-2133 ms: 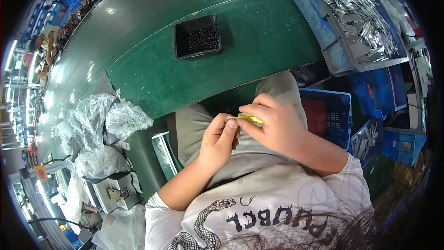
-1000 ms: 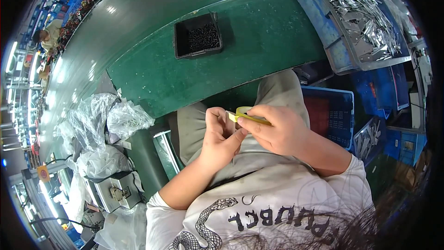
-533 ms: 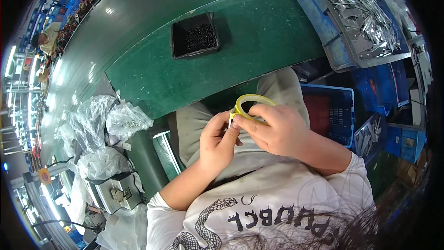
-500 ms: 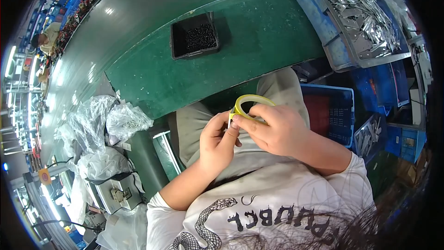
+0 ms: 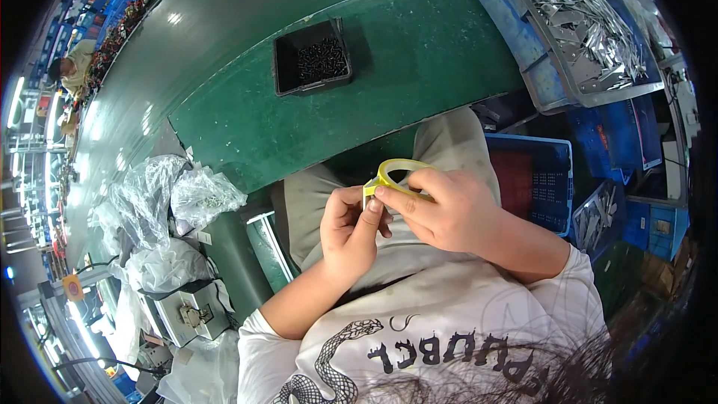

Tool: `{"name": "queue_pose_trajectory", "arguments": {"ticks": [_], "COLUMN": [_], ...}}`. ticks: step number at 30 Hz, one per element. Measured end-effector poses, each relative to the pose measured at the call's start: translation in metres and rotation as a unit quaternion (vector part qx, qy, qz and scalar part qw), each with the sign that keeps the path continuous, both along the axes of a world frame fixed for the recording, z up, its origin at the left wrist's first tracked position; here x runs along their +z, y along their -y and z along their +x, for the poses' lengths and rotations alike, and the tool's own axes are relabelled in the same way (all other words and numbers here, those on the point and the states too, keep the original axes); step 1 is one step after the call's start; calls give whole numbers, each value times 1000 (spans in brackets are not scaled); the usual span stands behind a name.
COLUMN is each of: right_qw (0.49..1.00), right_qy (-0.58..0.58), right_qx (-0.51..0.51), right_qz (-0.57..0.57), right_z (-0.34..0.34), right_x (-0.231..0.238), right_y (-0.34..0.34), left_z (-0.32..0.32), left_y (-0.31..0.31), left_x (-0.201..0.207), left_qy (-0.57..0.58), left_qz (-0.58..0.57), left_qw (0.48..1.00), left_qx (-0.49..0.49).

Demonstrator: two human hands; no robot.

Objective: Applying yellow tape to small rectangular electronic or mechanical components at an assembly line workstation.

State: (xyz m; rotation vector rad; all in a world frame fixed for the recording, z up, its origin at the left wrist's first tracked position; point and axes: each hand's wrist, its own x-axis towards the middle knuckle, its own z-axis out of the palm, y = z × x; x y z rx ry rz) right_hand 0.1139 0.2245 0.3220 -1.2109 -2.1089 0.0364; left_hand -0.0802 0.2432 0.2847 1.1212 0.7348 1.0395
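Head view: over the lap, short of the green mat's near edge, the right hand [image 5: 449, 213] grips a thin yellow translucent tape roll [image 5: 396, 174] while the left hand [image 5: 348, 228] pinches at its free end. Peeling seems underway; next calls for a steady pull.

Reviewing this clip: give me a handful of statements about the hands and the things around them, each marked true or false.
1. Both hands, the left hand and the right hand, hold the yellow tape roll. True.
2. The black tray lies on the person's lap. False: it sits on the green table.
3. The blue bin holds silvery metal parts. True.
4. The clear plastic bags lie to the person's right. False: they lie to the left.
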Motion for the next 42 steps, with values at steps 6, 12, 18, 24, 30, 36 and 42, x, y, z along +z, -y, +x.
{"name": "queue_pose_trajectory", "arguments": {"ticks": [6,12,18,24,30,36,42], "right_qw": [1000,1000,999,999,1000,1000,1000], "right_qy": [4,18,33,34,23,16,10], "right_qx": [-3,-21,-23,-12,-1,4,-2], "right_qz": [-11,-3,-12,-22,5,2,6], "right_z": [4,3,4,5,6,5,5], "right_x": [-2,-1,-5,-5,-7,-6,-11], "right_y": [0,0,2,2,3,4,3], "left_z": [-2,-6,-6,-2,-10,-10,-9], "left_y": [-1,-2,-4,-6,-14,-14,-13], "left_x": [0,1,1,4,5,13,11], "left_qy": [22,-10,9,26,58,17,-223], "left_qz": [-19,-43,-74,-112,-138,-219,57], "left_qw": [999,998,995,992,985,970,969], "left_qx": [-38,-52,-68,-48,-83,-102,-94]}}
